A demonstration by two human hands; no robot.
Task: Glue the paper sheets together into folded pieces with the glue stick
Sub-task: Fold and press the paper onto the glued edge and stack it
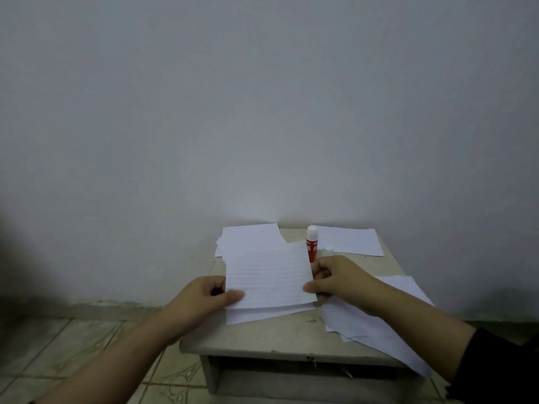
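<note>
Both hands hold one lined sheet (268, 275) just above the counter (262, 336), slightly tilted. Left hand (204, 295) pinches the sheet's near-left edge, thumb on top, fingers curled behind; right hand (338, 279) pinches the right edge likewise. So each grip is clamped on the paper, neither released. More sheets (262, 313) lie directly under the held one; a stack (248, 237) lies far left, a single sheet (350, 240) far right, and a loose pile (373, 322) near right overhangs the counter edge. Glue stick (311, 243) stands upright, capped, just beyond the right hand. Judgement: paper is very light, limp, creases easily; edges are the sensible hold, two-handed to keep it flat. Glued areas would likely soften and wrinkle. Glue stick looks rigid and light; take it round the barrel.
</note>
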